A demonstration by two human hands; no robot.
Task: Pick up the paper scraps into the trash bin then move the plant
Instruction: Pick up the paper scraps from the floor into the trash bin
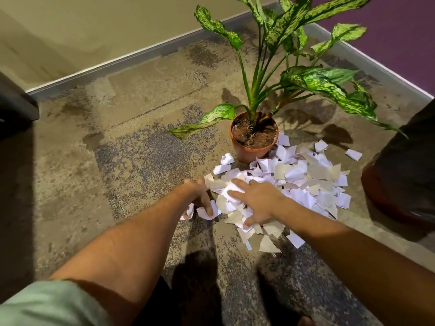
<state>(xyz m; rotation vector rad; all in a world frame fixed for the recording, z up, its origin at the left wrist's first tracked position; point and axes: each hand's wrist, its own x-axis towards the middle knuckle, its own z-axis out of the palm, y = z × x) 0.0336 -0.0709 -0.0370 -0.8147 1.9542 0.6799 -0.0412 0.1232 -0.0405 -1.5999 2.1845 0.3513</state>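
A heap of white and beige paper scraps lies on the carpet in front of a plant in a terracotta pot. The plant has long speckled green leaves. My left hand reaches into the heap's left edge, fingers curled down around a few scraps. Spread over the near side of the heap, my right hand presses on the scraps with fingers extended. A dark trash bin with a black liner stands at the right edge, partly out of frame.
The plant stands in a corner between a beige wall and a purple wall, each with a grey baseboard. A dark object stands at the left edge. Speckled carpet stretches to the left.
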